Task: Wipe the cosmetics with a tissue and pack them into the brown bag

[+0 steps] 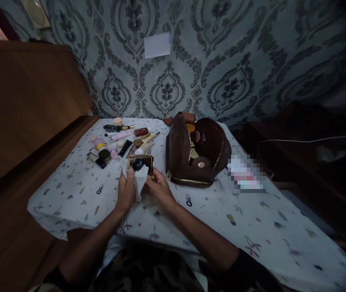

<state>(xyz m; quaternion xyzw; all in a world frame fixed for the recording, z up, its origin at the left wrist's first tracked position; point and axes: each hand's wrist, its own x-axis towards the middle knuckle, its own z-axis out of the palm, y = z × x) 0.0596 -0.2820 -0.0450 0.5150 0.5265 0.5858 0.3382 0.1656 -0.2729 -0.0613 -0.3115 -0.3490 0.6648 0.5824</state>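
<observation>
Above the table's front part, my left hand (126,190) is closed around a white cloth (141,181), which lies against a gold-edged compact (151,161). The compact has a dark round inside. My right hand (161,190) grips the compact's lower right side, its fingers bent. Just beyond the hands, several cosmetics lie spread out, among them a pink tube (121,135), a black tube (125,148) and a dark round jar (104,155). To the right stands an open brown bag (179,152) with a gold zipper and a few items inside.
A patterned white cloth covers the table (78,190). At its right side lies a pixelated object (246,174). A wooden cabinet (30,109) stands at the left, and a wallpapered wall (191,69) rises behind. A white cable (312,140) runs at the right.
</observation>
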